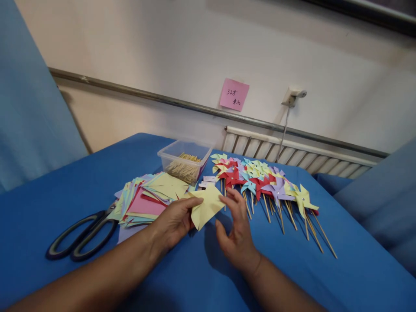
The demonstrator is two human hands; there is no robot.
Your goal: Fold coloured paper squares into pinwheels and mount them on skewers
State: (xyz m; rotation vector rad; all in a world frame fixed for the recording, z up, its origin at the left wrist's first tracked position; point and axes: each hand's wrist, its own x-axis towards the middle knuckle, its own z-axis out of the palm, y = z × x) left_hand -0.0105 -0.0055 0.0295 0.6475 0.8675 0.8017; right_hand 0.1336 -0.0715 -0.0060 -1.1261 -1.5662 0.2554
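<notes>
Yellow paper [208, 209] sits pinched in left grip [177, 220], unmounted; right grip [238, 236] parted alongside. Mounted pinwheels [278, 191] at 2 o'clock; loose sheets [147, 206] remain, 9 o'clock.

The cut paper [208, 204] is pale yellow; the pinwheels [260, 171] mix red, lilac, aqua and yellow; the table [195, 281] is blue.

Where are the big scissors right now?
In the head view, the scissors lie on the left side of the blue table, beside the stack of colored paper, to the left of the person's left hand.
</notes>
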